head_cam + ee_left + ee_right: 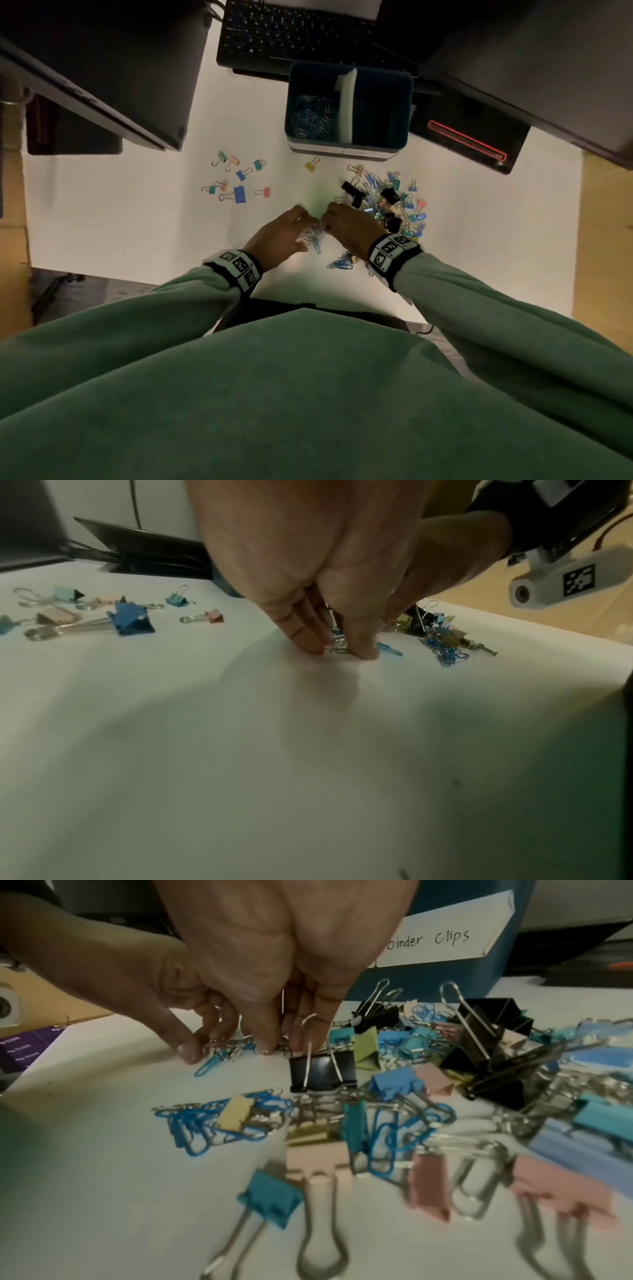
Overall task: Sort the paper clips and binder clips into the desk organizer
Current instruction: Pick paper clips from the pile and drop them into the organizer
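Where the white desk (120, 222) meets both hands, a small heap of paper clips (342, 645) is pinched by left hand (284, 236) and right hand (349, 222); mixed clips (387, 202) lie beside; organizer (349, 144) behind, paper clips in its left compartment

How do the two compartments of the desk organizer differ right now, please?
The left compartment holds a heap of paper clips; the right compartment looks empty. The right looks wider than the left. Both share the blue desk organizer, split by a white divider.
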